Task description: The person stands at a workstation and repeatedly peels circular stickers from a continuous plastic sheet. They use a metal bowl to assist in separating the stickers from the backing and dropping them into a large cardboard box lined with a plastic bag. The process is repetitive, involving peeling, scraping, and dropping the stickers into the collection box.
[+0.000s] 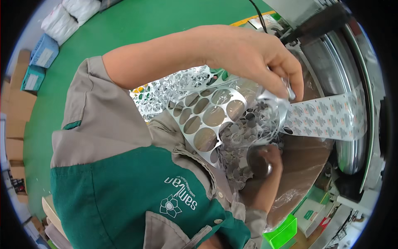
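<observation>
My left hand (265, 66) reaches across from the left with its fingers pinched on crumpled clear plastic film (273, 106), which hangs below it with a silvery sheen. Lower down, my right hand (272, 154) is inside a large bin lined with brownish plastic (306, 153). Its fingers close on the rim of a round, shiny metal bowl (258, 161). Around the bowl lie many small grey discs (234, 137). A silver sheet punched with large round holes (203, 118) rests between my body and the discs. Whether the bowl holds anything is unclear.
A printed foil strip (323, 116) runs to a metal roller (350, 153) on the right. Beyond my left forearm is a heap of punched silver scrap (159, 93). A bright green bin (284, 232) stands at lower right. Boxes and white bags (60, 25) line the left.
</observation>
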A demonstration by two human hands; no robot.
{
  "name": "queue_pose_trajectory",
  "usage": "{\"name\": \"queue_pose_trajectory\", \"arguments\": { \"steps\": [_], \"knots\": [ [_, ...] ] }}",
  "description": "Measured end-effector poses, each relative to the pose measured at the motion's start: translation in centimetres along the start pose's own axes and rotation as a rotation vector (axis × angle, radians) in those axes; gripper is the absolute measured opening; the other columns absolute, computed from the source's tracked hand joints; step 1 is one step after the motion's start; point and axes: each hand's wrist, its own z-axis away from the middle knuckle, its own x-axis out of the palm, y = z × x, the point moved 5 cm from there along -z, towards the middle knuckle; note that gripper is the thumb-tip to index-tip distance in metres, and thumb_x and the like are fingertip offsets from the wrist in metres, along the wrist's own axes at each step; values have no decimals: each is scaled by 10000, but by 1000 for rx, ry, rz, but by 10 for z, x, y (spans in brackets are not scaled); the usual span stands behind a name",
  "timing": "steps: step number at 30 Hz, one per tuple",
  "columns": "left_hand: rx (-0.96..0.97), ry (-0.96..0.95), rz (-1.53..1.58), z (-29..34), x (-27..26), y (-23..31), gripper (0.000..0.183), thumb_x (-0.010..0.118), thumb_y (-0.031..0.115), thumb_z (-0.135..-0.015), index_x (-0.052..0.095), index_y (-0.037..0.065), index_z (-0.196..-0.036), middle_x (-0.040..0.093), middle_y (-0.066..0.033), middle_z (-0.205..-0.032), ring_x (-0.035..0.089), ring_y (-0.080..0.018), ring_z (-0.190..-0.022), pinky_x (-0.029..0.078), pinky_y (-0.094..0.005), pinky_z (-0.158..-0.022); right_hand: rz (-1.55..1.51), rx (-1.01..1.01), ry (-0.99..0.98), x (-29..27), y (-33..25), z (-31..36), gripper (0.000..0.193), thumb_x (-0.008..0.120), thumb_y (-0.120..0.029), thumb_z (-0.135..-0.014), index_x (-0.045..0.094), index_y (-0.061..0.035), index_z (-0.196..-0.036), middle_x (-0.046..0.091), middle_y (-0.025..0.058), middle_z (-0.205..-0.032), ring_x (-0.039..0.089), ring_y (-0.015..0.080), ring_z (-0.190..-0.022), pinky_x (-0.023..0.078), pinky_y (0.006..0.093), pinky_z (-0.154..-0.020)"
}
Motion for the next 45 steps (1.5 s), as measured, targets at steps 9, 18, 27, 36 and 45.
{"name": "queue_pose_trajectory", "arguments": {
  "steps": [9, 18, 27, 36, 45],
  "knots": [
    [28, 20, 209, 58, -27, 20, 282, 630, 82, -787, 571, -65, -1019, 626, -112, -949, 601, -152, -860, 465, -255, -754, -2263, -1017, -67, -86, -11, 35, 694, 621, -383, -791, 311, -89, -1338, 376, 131, -1348, 363, 306, -1233, 451, 527, -883],
    [-282, 624, 98, 171, -133, -106, 411, 539, 388, -861, 583, 53, -1094, 590, -74, -1089, 529, -161, -1045, 416, -304, -904, 279, 89, 29, -9, -10, -8, 463, 703, -235, -684, 552, 48, -1018, 583, 227, -1021, 559, 353, -961, 440, 388, -786],
    [-969, 1018, -437, 368, -216, -458, 363, 598, 305, -784, 597, 46, -1040, 633, -128, -1011, 606, -254, -869, 473, -381, -772, -138, -51, 520, -80, -180, -13, 219, 599, -115, -740, 537, 10, -909, 533, 22, -682, 450, 111, -604, 354, 263, -549],
    [-1437, 679, -748, 380, -140, -599, 265, 560, 127, -754, 629, 188, -1002, 397, -92, -1295, 352, -343, -1209, 395, -505, -903, -203, 209, 570, -28, -181, -19, 223, 597, -110, -744, 540, 4, -927, 535, 18, -684, 455, 112, -606, 361, 262, -556],
    [-1549, 469, -804, 374, -147, -663, 215, 512, 172, -802, 664, 168, -954, 334, -60, -1363, 211, -360, -1292, 255, -550, -974, -220, 486, 478, 22, -160, 16, 228, 596, -106, -748, 544, -2, -944, 538, 13, -687, 460, 113, -608, 369, 262, -562]
  ]
}}
